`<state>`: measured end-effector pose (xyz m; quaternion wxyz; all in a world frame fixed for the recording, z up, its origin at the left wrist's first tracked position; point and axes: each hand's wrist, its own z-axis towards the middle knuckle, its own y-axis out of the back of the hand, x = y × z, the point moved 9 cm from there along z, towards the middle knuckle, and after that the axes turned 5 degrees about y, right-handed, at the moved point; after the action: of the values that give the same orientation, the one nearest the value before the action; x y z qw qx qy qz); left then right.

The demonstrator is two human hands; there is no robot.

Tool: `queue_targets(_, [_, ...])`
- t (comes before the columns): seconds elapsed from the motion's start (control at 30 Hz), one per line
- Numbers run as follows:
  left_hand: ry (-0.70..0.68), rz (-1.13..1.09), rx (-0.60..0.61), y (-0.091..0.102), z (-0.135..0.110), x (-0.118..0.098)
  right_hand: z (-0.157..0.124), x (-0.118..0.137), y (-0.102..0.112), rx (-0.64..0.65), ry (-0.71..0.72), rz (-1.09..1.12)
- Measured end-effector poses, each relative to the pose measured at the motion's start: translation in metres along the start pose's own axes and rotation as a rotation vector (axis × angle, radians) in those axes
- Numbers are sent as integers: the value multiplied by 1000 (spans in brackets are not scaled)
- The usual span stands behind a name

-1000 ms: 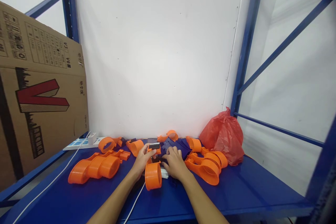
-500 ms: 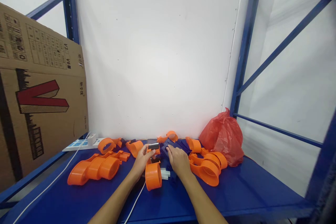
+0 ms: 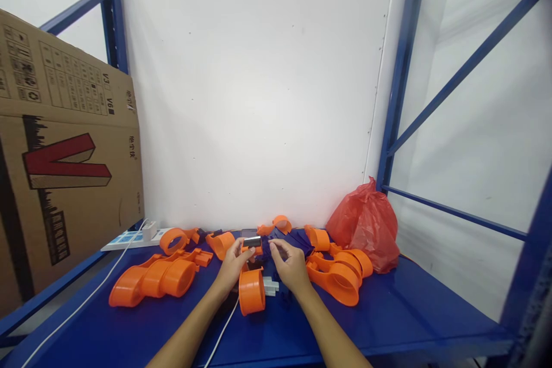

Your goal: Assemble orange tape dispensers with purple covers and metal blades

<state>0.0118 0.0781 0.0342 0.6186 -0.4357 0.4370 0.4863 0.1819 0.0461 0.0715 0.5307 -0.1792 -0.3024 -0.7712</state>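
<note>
While the left hand (image 3: pixel 232 264) has its fingers clamped on an orange part (image 3: pixel 252 292) near the middle of the table (image 3: pixel 414 305), its palm is hidden. At the part's twelve o'clock end sits a dark cylinder (image 3: pixel 252 242), too small to make out well. Just off at two o'clock, the right hand (image 3: pixel 290 263) curls its thumb and forefinger towards each other; I cannot tell whether they meet or pinch something. The ring of the part seems to overlap some white strips (image 3: pixel 271 287) at three o'clock. Behind the right hand, the dark blue pieces (image 3: pixel 297 239) are half covered, their shape unclear. Towards two o'clock, a red bag (image 3: pixel 368 227) hides its contents; at ten, a carton (image 3: pixel 77 155) is cut off by the frame.
</note>
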Motion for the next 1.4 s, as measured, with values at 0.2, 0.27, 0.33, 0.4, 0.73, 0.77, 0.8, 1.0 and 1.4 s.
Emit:
queue_targets(0.2, [-48,40,24,-2,1,2,-2,-7,5,-108,-41,18])
queue_targets(0.27, [-48,46,31,-3,1,4,-3,-13,2,-117,-72,110])
queue_targets(0.33, [-51,54,37,-4,1,5,-3,-19,-5,-98,-96,197])
queue_targets(0.4, [-56,63,43,-4,1,6,-3,-24,-11,-77,-115,257])
queue_targets(0.73, [-49,-2,12,-2,1,7,-8,-13,-30,124,-44,201])
queue_targets(0.77, [-51,-7,8,-2,1,6,-8,-11,-30,129,-23,174])
queue_targets(0.8, [-53,-11,2,-1,1,6,-7,-9,-29,124,-1,158])
queue_targets(1.0, [-73,-11,-13,0,1,3,-5,-5,-22,73,27,80])
queue_targets(1.4, [-104,25,-19,2,3,3,-9,8,-19,57,162,-53])
